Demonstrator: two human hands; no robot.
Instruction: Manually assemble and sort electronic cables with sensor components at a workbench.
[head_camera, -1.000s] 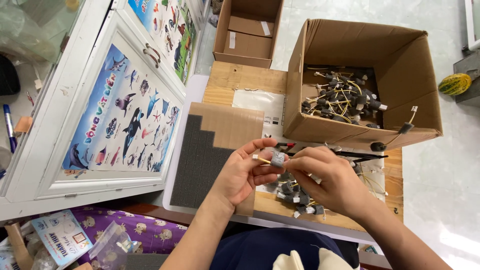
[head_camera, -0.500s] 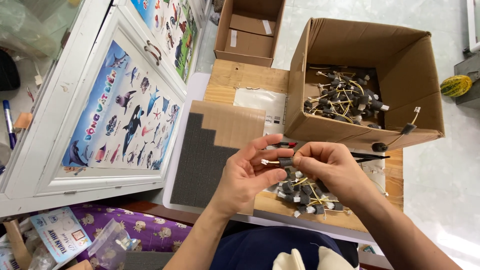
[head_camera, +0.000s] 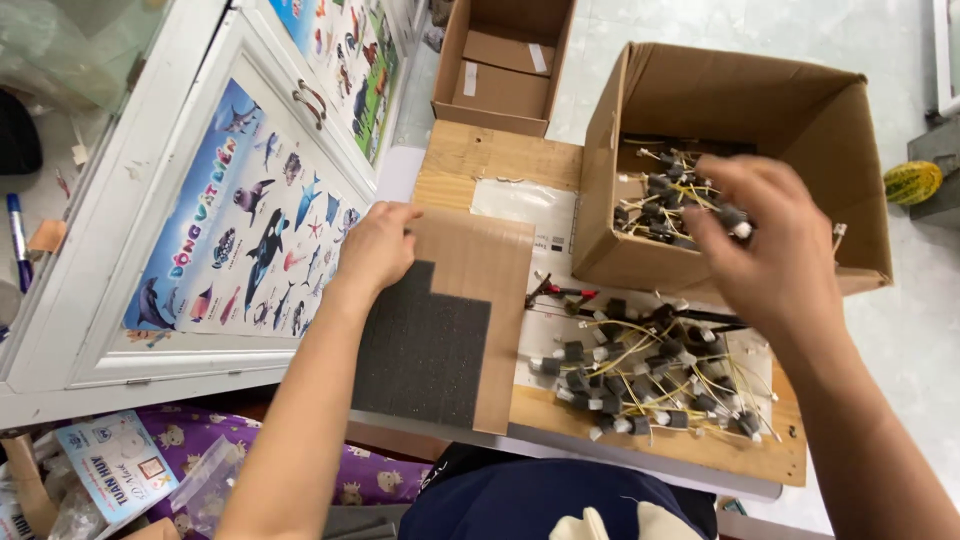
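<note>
Two cardboard boxes (head_camera: 790, 110), right hand (head_camera: 765, 245) grip clamped on one small part (head_camera: 735, 218), left hand (head_camera: 375, 245) flat, fingers together, on one board (head_camera: 480, 270).

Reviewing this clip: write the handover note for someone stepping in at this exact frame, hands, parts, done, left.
Left hand: rests on the edge of the cardboard sheet with dark foam pad, holding nothing that can be seen.
Right hand: over the open cardboard box, a small dark wired part pinched at its fingertips.
Parts: a pile of wired parts lies on the wooden board; more wired parts lie inside the box.
Done: some parts are already in the box.
Left: the pile on the board is still large.
</note>
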